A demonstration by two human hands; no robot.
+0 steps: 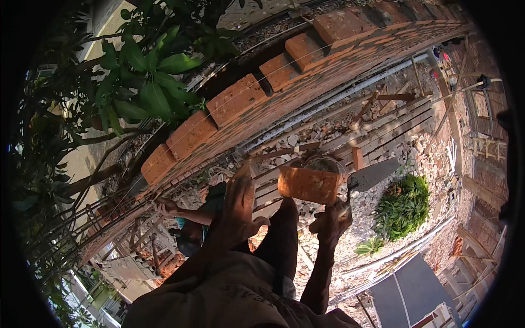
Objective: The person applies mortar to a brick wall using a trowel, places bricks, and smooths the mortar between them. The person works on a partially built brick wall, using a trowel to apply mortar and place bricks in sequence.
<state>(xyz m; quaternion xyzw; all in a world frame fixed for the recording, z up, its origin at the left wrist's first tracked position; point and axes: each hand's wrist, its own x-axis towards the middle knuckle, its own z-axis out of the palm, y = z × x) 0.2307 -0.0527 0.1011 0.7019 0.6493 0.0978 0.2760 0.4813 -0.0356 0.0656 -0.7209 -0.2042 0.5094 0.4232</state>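
Note:
My left hand (239, 205) is raised beside the wall, its fingers stretched out and thumb apart, with nothing in it. My right hand (332, 221) is closed around the handle of a trowel (374, 175), whose grey blade points to the right. Between my hands is an orange brick (309, 185). Its right end meets or overlaps my right hand; whether those fingers support it or it is in the air, I cannot tell. The left hand is apart from the brick. Ahead runs a brick wall (339, 65) with spaced bricks (236, 99) along its top.
Wooden planks (383, 123) lie below, with a pan (324, 164) and another brick (357, 158) on them. Rubble (421, 150) and cut leaves (403, 208) cover the ground. At left, another person's arm (191, 215) reaches toward the wall. Tree branches (156, 82) overhang the far side.

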